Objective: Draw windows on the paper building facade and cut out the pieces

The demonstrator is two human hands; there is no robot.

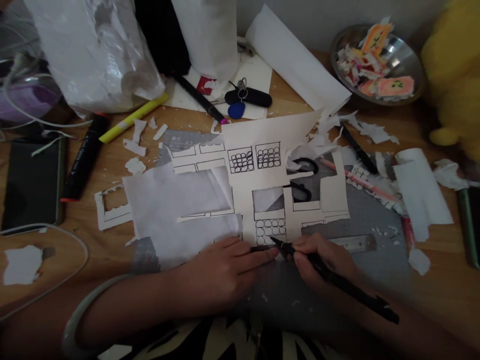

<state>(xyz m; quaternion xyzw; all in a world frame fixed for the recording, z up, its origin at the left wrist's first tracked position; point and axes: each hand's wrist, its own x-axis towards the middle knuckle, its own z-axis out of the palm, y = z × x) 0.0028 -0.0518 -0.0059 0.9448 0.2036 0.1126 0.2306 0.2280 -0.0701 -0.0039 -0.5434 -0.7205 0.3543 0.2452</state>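
My right hand (322, 257) is closed round a black pen (337, 280), its tip resting on the lower edge of a cream paper cut-out (270, 170) drawn with boxes full of small circles. My left hand (225, 270) lies flat with fingers stretched out, pressing the paper's lower edge just left of the pen tip. A white sheet (180, 210) covers the left part of the cut-out. The paper rests on a grey cutting mat (360, 225). Black-handled scissors (303, 180) show through holes in the paper.
Paper scraps litter the wooden desk (112, 165). A black marker (84, 157), yellow highlighter (131, 119) and phone (32, 182) lie left. Keys (243, 97) and a paper roll (296, 60) sit behind. A steel bowl (378, 65) of scraps stands back right, a metal ruler (356, 243) near my right hand.
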